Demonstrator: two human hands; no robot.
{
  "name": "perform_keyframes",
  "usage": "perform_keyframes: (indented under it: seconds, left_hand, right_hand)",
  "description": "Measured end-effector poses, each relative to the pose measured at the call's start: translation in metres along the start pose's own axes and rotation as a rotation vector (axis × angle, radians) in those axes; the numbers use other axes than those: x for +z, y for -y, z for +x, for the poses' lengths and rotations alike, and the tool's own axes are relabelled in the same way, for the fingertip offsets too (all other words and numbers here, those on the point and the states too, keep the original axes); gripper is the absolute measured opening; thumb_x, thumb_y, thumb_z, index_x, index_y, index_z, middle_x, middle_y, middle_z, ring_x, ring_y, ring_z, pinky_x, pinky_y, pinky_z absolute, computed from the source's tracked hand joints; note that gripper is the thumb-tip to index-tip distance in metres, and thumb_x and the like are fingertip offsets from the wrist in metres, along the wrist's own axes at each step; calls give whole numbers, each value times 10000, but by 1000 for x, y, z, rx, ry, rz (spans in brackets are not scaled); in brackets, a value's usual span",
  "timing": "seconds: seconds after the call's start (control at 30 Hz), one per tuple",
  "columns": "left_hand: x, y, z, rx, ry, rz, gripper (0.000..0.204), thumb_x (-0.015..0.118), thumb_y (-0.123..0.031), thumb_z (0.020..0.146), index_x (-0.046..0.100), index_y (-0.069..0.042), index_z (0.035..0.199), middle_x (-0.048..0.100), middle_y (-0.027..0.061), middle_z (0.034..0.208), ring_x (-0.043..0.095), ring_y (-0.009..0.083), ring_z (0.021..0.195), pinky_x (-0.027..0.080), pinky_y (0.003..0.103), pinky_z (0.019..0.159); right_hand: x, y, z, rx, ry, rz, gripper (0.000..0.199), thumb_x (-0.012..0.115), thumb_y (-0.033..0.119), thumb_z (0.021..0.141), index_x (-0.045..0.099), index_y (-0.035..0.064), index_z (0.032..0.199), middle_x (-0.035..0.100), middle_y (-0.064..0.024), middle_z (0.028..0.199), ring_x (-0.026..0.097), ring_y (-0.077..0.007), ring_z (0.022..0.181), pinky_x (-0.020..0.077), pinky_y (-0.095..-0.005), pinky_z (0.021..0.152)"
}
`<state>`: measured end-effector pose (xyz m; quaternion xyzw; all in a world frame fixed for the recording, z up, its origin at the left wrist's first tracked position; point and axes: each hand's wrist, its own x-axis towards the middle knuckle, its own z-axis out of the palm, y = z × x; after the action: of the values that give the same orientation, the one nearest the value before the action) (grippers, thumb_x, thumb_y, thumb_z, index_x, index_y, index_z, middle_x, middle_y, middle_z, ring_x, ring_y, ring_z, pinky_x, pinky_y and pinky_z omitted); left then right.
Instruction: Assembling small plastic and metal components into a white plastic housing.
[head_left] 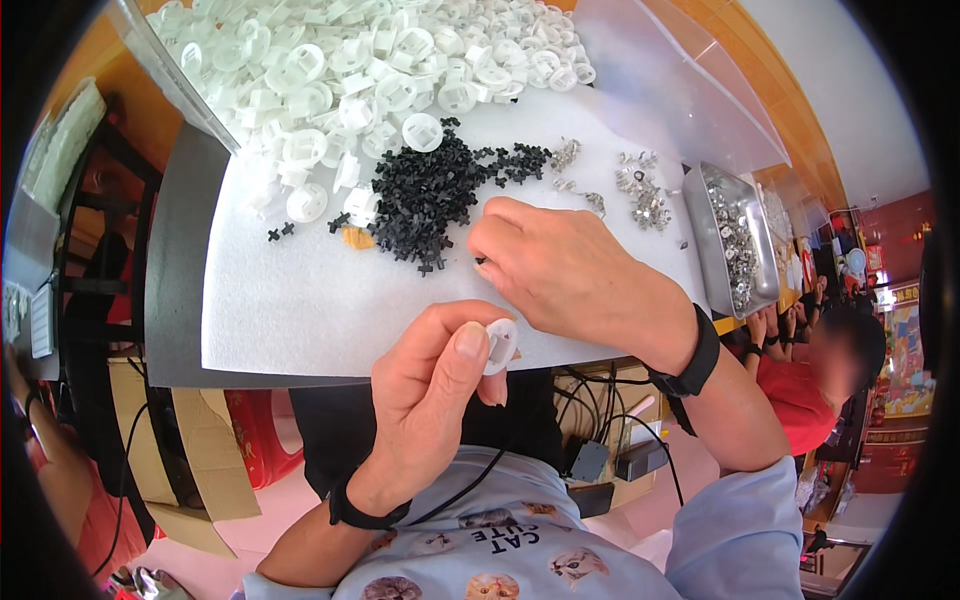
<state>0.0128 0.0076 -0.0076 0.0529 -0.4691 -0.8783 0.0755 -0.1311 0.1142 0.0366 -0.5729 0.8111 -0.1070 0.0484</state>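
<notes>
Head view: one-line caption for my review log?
Left hand holds white disc; right hand picks at black pieces.

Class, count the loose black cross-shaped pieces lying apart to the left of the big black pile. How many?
2. Both black cross-shaped pieces lie side by side on the white mat, left of the black pile, just below a white round part. Others may hide among the white parts.

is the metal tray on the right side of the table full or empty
Partly full. The metal tray holds a layer of small shiny metal parts along most of its bottom, lying well below its rim.
</notes>
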Motion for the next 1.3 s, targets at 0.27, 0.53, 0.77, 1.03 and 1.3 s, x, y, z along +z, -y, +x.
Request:
perform_keyframes:
  seconds: [0.27, 0.53, 0.77, 1.03, 1.3]
  left_hand:
    - [-5, 4, 2, 38, 31, 67, 324, 399, -252, 1003, 511, 43, 1072, 610, 137, 834, 516, 95, 555, 388, 206, 457]
    - [-3, 2, 2, 15, 11, 32, 304, 414, -243, 1000, 542, 27, 1058, 588, 74, 810, 511, 79, 603, 403, 199, 525]
    - [-4, 4, 4, 48, 20, 52, 324, 380, -235, 1006, 513, 51, 1082, 613, 141, 834, 534, 111, 570, 419, 215, 492]
    - [-1, -3, 3, -9, -10, -21, 305, 433, -249, 997, 572, 20, 1042, 579, 40, 819, 497, 69, 638, 414, 204, 593]
    - [-2, -1, 5, 19, 9, -8, 313, 431, -256, 997, 571, 21, 1038, 584, 48, 821, 500, 71, 634, 411, 205, 586]
  right_hand:
    - [-1, 7, 4, 22, 8, -20, 116, 586, 26, 732, 490, -1, 791, 516, -126, 792, 581, -322, 652, 480, -396, 517]
    - [5, 5, 3, 24, -8, 41, 116, 584, 31, 741, 489, -11, 793, 513, -140, 785, 575, -342, 637, 481, -413, 530]
    - [12, -3, 0, 30, -188, 107, 107, 583, 27, 733, 493, -15, 774, 520, -146, 777, 577, -355, 677, 487, -420, 583]
    - [4, -8, -4, 158, -127, 99, 68, 551, 6, 748, 513, -17, 799, 535, -143, 780, 580, -368, 720, 489, -426, 622]
    - [2, -16, -8, 283, -56, 27, 45, 551, 52, 810, 526, 15, 822, 542, -142, 820, 542, -353, 727, 451, -405, 638]
